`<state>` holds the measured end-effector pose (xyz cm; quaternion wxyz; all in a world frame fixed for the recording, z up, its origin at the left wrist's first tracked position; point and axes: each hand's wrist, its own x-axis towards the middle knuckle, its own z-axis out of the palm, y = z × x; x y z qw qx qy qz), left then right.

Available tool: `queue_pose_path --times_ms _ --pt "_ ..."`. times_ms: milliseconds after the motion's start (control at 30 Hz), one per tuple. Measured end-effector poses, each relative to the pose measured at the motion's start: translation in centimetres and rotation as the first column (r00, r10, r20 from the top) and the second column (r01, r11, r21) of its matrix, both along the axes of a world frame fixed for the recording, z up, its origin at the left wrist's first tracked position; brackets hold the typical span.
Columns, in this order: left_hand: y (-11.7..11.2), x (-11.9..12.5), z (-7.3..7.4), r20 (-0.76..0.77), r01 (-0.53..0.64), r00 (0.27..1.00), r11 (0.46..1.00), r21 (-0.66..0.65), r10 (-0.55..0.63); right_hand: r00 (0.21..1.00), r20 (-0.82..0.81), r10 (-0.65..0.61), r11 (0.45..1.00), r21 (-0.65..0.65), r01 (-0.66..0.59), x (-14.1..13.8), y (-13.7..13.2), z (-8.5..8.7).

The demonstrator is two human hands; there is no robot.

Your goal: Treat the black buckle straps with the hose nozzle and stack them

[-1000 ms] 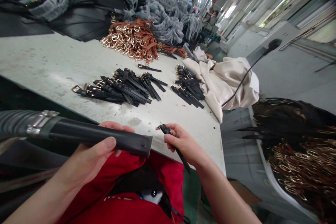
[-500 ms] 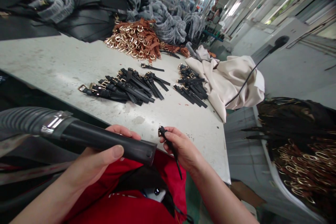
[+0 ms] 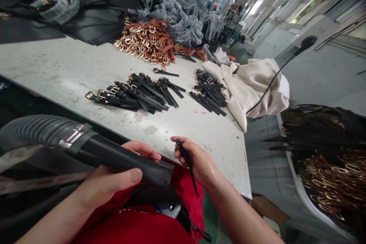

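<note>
My left hand (image 3: pixel 120 177) is wrapped round a black hose nozzle (image 3: pixel 114 156), its thumb along the near side. The nozzle joins a ribbed grey hose (image 3: pixel 40 131) at a metal clamp (image 3: pixel 74 136), and its flat end points toward my right hand (image 3: pixel 197 160). Between the thumb and fingers of that hand is a short black buckle strap (image 3: pixel 189 164), gold buckle up, tail hanging down. A small gap separates strap and nozzle end. Beyond my hands, a pile of black buckle straps (image 3: pixel 137 93) lies on the table (image 3: pixel 160 124), with a smaller pile (image 3: pixel 208 91) to its right.
Brown straps with gold rings (image 3: pixel 148 42) are heaped farther back, near wrapped grey bundles (image 3: pixel 183 23) and black leather pieces (image 3: pixel 91 19). Cream cloth (image 3: pixel 251 84) drapes at the table's right end, crossed by a black cable (image 3: pixel 263 97). A bin (image 3: pixel 297 187) of straps stands right.
My left hand and the nozzle have shifted slightly right and down. The strap has turned in my right hand, so its buckle now shows edge-on and one finger is extended behind it.
</note>
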<state>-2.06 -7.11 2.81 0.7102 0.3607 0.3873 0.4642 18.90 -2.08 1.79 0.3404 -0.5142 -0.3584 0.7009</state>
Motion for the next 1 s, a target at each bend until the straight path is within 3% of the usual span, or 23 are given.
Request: queue_pose_path --times_ms 133,367,1000 --pt "0.1 0.1 -1.5 0.001 0.104 0.995 0.994 -0.018 -0.104 0.997 0.074 0.026 0.998 0.056 -0.03 -0.1 -0.2 0.6" --pt "-0.1 0.4 -1.7 -0.029 0.207 0.978 0.978 0.017 -0.206 0.988 0.134 0.075 0.993 0.077 -0.086 -0.8 -0.6 1.2" --pt "-0.2 0.4 -1.9 -0.034 0.184 0.982 0.983 -0.016 -0.184 1.0 -0.005 -0.006 0.999 0.044 0.007 -2.3 -1.3 0.6"
